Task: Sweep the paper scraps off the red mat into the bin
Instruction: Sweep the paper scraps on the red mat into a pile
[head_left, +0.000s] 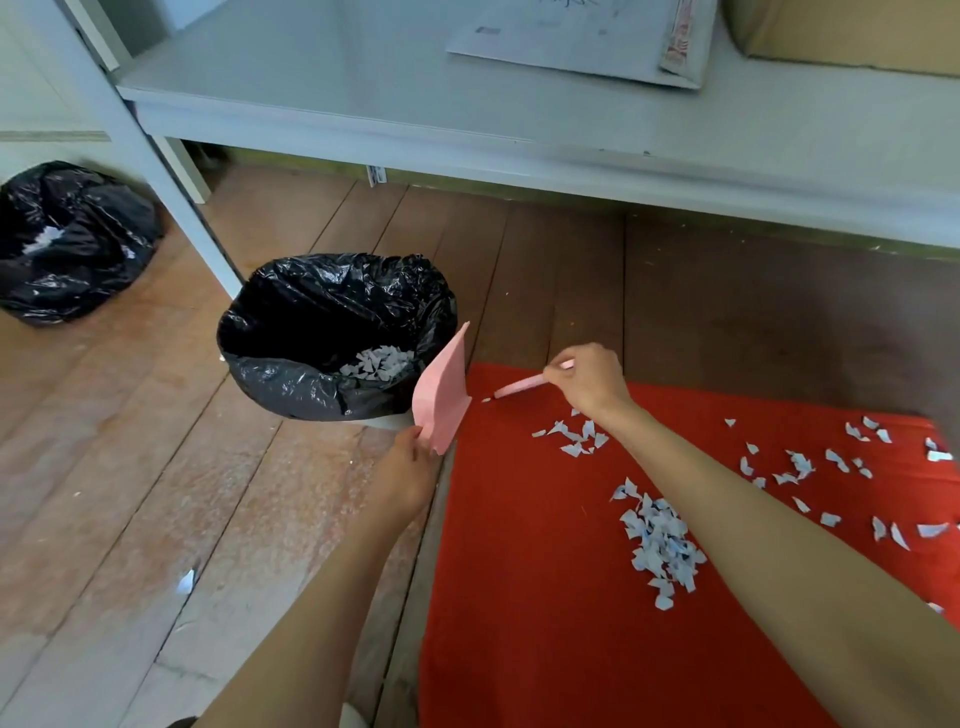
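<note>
Left hand (410, 475) grips the pink dustpan (444, 395) tilted beside the bin (291, 379); right hand (589, 382) grips a pink brush (519, 387) over the red mat (519, 597), paper scraps (660, 545) near.

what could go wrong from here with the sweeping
1. The flat pink scoop in the left hand stands tilted at the rim of the black-lined round bin; scraps could slip past onto the wooden floor, where one white scrap already lies.
2. The forearm behind the right hand, which holds a thin pink sweeper, passes close by the big pile of white paper scraps on the red mat and may scatter it.
</note>
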